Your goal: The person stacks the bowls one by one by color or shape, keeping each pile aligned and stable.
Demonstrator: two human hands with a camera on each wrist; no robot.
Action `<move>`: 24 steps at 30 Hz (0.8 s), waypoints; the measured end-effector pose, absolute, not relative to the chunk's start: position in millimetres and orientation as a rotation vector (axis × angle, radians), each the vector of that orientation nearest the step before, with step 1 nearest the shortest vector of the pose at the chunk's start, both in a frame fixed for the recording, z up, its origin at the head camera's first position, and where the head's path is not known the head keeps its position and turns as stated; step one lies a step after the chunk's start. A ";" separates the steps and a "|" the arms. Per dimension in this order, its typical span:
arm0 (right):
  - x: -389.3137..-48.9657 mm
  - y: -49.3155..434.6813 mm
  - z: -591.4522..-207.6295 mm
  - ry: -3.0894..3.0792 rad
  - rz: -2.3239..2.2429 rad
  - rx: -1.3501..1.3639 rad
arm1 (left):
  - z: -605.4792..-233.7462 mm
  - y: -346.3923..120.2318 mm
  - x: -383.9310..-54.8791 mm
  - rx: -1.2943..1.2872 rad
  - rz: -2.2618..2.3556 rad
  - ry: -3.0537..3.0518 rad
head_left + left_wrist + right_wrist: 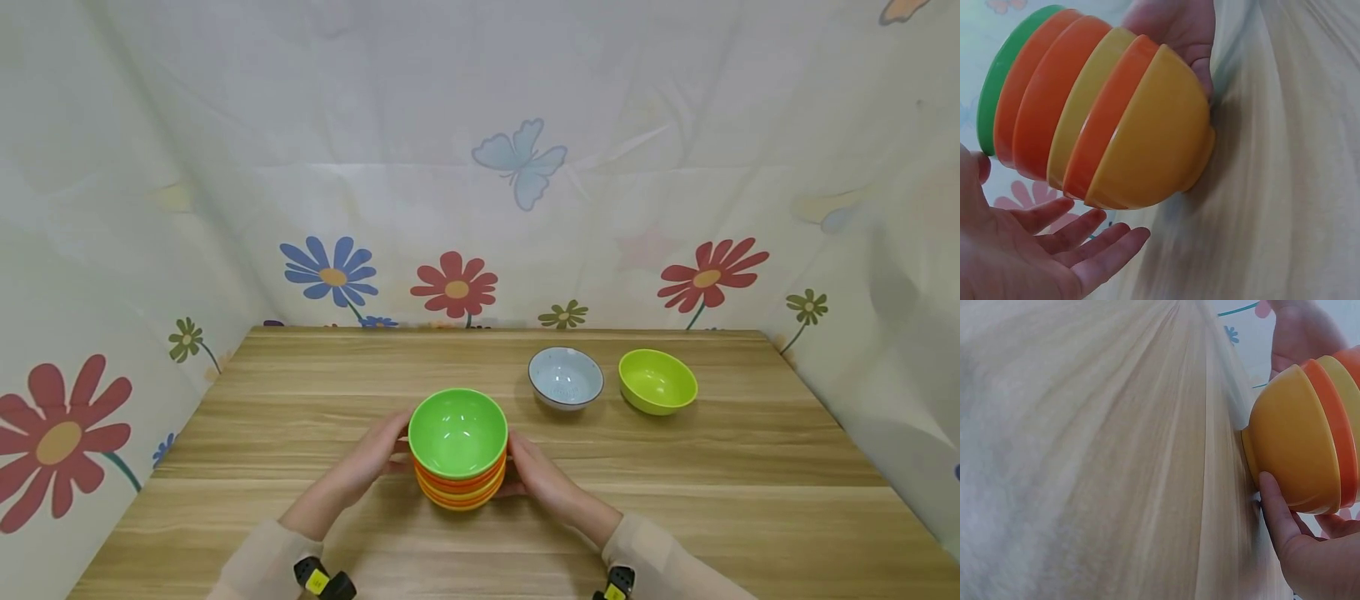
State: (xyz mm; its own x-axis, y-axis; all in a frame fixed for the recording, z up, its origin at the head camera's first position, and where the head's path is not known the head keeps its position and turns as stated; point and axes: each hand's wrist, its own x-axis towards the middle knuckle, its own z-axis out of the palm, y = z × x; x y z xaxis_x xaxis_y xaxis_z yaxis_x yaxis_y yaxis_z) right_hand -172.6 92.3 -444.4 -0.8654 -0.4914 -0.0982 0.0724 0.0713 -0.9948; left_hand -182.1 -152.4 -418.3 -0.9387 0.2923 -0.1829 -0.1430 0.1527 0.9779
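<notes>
A stack of nested bowls stands at the front middle of the table, with a green bowl on top. Under it, orange and yellow bowls alternate down to a yellow-orange bottom bowl on a small foot. My left hand is beside the stack's left side, thumb right at the green rim and fingers spread and extended along the bowls. On the other side, my right hand touches the stack. One right finger lies against the bottom bowl near its foot in the right wrist view.
Behind the stack to the right sit a pale blue bowl with a dark rim and a lime-green bowl, side by side. A flower-printed cloth hangs behind the wooden table and along its sides.
</notes>
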 end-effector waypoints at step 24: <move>-172.7 91.8 -445.4 1.932 -1.867 -0.404 | -438.9 -155.0 -173.4 0.246 1.904 1.865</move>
